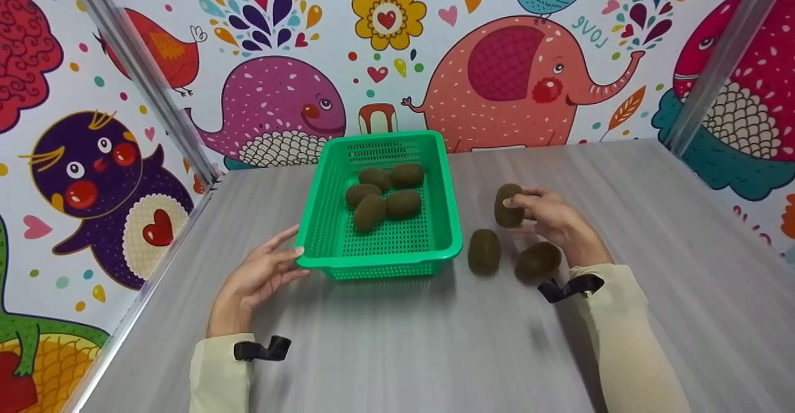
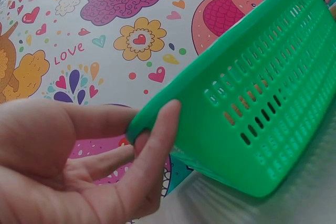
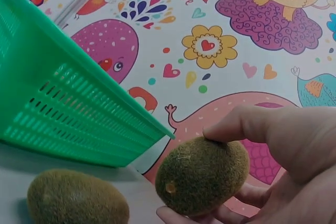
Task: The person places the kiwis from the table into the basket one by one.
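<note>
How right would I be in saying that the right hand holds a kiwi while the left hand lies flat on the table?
Not quite: the left hand is not flat on the table; its fingers pinch the rim of the green basket, as the left wrist view shows. The right hand does hold a kiwi.

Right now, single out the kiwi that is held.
The held kiwi is pinched in the right grip; two loose kiwis lie on the table, and five kiwis sit inside the green basket.
</note>
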`<state>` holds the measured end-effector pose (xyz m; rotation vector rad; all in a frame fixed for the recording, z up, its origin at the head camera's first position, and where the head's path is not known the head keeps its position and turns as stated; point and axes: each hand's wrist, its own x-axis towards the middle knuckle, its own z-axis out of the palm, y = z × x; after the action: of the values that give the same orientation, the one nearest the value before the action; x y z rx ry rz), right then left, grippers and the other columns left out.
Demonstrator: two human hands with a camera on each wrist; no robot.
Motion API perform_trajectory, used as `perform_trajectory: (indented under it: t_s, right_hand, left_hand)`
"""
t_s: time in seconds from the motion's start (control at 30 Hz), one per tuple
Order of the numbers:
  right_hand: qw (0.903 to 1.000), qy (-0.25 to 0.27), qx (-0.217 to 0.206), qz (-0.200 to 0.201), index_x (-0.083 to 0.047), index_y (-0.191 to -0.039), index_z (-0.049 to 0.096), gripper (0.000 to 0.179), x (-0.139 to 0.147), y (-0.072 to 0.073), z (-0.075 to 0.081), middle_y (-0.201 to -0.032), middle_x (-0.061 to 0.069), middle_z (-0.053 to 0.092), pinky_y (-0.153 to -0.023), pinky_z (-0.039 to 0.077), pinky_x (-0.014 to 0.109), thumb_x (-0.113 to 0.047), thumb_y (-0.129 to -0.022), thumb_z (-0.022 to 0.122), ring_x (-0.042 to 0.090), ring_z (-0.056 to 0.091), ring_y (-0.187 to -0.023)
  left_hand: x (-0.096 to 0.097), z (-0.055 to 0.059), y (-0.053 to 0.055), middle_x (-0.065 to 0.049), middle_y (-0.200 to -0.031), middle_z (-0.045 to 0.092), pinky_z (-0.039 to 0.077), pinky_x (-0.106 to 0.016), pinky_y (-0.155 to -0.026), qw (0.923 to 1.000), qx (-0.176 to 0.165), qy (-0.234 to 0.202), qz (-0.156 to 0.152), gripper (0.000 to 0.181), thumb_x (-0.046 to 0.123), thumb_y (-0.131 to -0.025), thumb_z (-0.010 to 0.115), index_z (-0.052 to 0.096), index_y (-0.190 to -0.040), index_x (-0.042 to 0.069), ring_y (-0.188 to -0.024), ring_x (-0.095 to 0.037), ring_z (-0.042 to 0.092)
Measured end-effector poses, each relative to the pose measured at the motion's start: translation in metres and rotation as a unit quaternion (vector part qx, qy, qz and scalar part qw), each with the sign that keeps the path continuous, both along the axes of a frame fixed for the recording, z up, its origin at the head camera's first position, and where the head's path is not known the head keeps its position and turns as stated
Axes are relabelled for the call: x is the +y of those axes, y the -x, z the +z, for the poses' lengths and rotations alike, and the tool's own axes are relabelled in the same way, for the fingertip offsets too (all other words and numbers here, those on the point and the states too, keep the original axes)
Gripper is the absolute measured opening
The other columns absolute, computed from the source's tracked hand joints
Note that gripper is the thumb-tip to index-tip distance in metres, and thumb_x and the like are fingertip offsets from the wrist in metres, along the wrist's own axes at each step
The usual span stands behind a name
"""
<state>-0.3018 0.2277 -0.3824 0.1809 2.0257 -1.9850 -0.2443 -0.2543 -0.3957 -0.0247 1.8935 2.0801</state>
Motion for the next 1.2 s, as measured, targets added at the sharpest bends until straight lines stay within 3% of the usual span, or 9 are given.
perform_trajectory:
  t_s: [0.2, 0.5, 0.8, 1.2]
  right_hand:
    - [0.9994, 0.035, 0.006, 0.006, -0.008, -0.127, 0.04, 0.04, -0.003, -0.002, 0.003, -0.124, 0.008, 0.045, -0.11, 0.045, 0.051, -0.023, -0.098, 0.064, 0.027, 0.05, -0.119]
    - [0.9961, 0.088, 0.004, -0.004, -0.006, -0.133, 0.044, 0.049, -0.013, -0.004, 0.009, -0.126, 0.007, 0.048, -0.097, 0.058, 0.034, -0.03, -0.097, 0.067, 0.024, 0.057, -0.116]
    - [0.9932, 0.116, 0.002, -0.004, -0.008, -0.144, 0.039, 0.065, -0.025, -0.008, 0.015, -0.135, 0.006, 0.046, -0.104, 0.053, 0.034, -0.036, -0.094, 0.071, 0.023, 0.062, -0.121]
    - [0.9884, 0.145, 0.039, 0.021, -0.01, -0.139, 0.044, 0.057, -0.05, -0.017, 0.023, -0.132, 0.007, 0.053, -0.102, 0.054, 0.035, -0.037, -0.095, 0.068, 0.021, 0.066, -0.118]
  left_hand:
    - [0.0, 0.0, 0.001, -0.007, -0.109, 0.066, 0.061, -0.026, -0.08, 1.0, 0.003, -0.005, -0.004, 0.072, 0.007, -0.102, 0.055, 0.015, -0.161, 0.007, -0.09, -0.011, 0.072]
    - [0.0, 0.0, 0.002, -0.008, -0.111, 0.066, 0.061, -0.028, -0.083, 0.9999, 0.001, -0.007, -0.008, 0.073, 0.007, -0.102, 0.056, 0.014, -0.161, 0.008, -0.092, -0.012, 0.072]
    - [0.001, -0.001, 0.003, -0.008, -0.112, 0.065, 0.061, -0.028, -0.082, 0.9999, -0.005, -0.008, -0.003, 0.072, 0.007, -0.101, 0.057, 0.016, -0.161, 0.01, -0.091, -0.013, 0.072]
    - [0.001, 0.0, 0.001, -0.009, -0.112, 0.065, 0.061, -0.029, -0.084, 0.9999, -0.01, -0.004, 0.003, 0.07, 0.007, -0.101, 0.056, 0.018, -0.161, 0.01, -0.091, -0.013, 0.072]
